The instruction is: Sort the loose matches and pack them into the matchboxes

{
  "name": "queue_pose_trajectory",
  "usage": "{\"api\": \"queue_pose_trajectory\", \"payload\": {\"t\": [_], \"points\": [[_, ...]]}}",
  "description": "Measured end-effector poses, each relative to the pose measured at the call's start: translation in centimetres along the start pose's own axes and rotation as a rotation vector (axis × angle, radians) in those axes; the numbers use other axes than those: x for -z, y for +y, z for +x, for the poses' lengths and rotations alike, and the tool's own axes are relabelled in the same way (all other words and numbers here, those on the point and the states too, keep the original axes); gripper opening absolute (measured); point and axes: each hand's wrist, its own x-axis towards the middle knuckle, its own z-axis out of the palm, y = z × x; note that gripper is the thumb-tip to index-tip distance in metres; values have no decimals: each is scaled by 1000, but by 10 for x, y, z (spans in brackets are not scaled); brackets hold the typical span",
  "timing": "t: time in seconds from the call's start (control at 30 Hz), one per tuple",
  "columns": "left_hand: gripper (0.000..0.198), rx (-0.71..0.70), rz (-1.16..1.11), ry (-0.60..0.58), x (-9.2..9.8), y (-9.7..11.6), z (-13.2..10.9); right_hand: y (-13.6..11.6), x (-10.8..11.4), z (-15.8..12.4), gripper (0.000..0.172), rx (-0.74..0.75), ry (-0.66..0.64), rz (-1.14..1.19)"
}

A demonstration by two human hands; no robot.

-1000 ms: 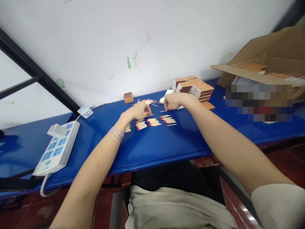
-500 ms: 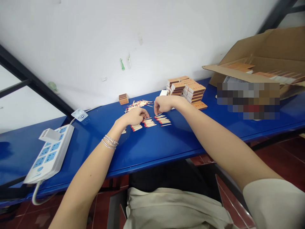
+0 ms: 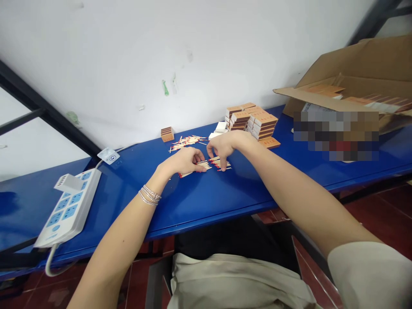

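Note:
On the blue table, small groups of red-tipped matches lie in a row beneath my hands. My left hand (image 3: 185, 159) is bent around one group of matches (image 3: 203, 164), with the fingertips at its far side and the thumb along its near side. Over the group to its right, my right hand (image 3: 227, 146) is spread, index finger and thumb apart. Its thumb comes down across those matches (image 3: 215, 161), and I cannot see any lifted. Behind my left hand lies a loose heap of matches (image 3: 189, 140). More matches beside my left hand are partly covered.
Orange matchboxes (image 3: 262, 118) are stacked at the back, beside small white trays (image 3: 221, 127). Another matchbox block (image 3: 167, 134) stands near the wall. An open cardboard carton (image 3: 357, 77) holds more boxes at right. A power strip (image 3: 69, 206) lies on the left.
Both thumbs have come down to the near side of the match groups. My right hand has opened wider, and my left hand has moved slightly right and nearer me.

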Motion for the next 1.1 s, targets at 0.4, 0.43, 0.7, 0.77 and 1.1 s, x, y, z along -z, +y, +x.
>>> {"api": "queue_pose_trajectory", "payload": {"t": [0.4, 0.43, 0.7, 0.77, 1.1], "points": [[29, 24, 49, 93, 0, -2, 2, 18, 1, 5, 41, -26, 190, 145], [27, 50, 97, 131, 2, -8, 3, 19, -2, 10, 36, -40, 269, 158], [22, 228, 354, 326, 20, -56, 5, 2, -22, 39, 25, -194, 527, 82], [24, 242, 366, 331, 22, -60, 4, -1, -23, 40, 25, -188, 520, 73], [25, 255, 435, 324, 18, -64, 7, -2, -20, 36, 26, -168, 483, 2]]}}
